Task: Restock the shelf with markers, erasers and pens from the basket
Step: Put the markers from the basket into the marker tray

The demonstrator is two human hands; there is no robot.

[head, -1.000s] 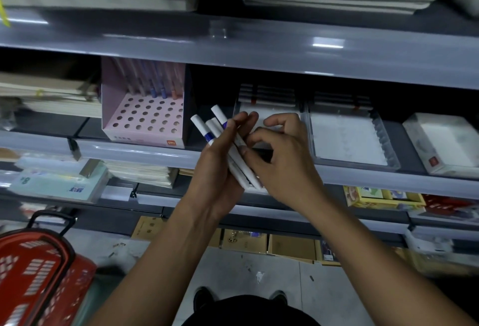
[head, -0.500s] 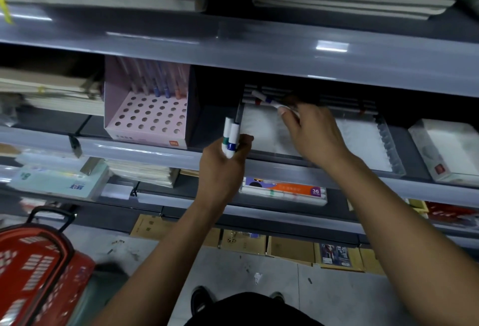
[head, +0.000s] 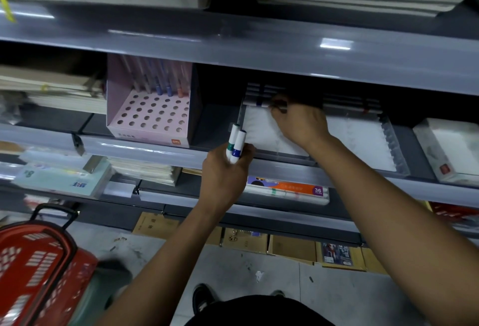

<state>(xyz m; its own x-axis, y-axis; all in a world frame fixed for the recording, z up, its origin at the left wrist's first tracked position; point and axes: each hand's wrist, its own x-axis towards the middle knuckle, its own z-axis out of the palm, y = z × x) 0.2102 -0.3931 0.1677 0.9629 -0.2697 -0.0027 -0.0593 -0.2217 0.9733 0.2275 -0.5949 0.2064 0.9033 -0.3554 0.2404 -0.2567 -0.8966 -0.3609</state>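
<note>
Two markers (head: 235, 145) gripped in L hand (head: 225, 170); R hand (head: 300, 123) pinching marker in tray (head: 388, 149).

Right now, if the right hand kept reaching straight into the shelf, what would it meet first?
Probably the row of markers at the back of the clear tray; the right hand already seems to touch them, though depth is unclear.

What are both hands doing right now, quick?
Left hand: grips two markers.
Right hand: in the clear tray, pinching a marker.
</note>
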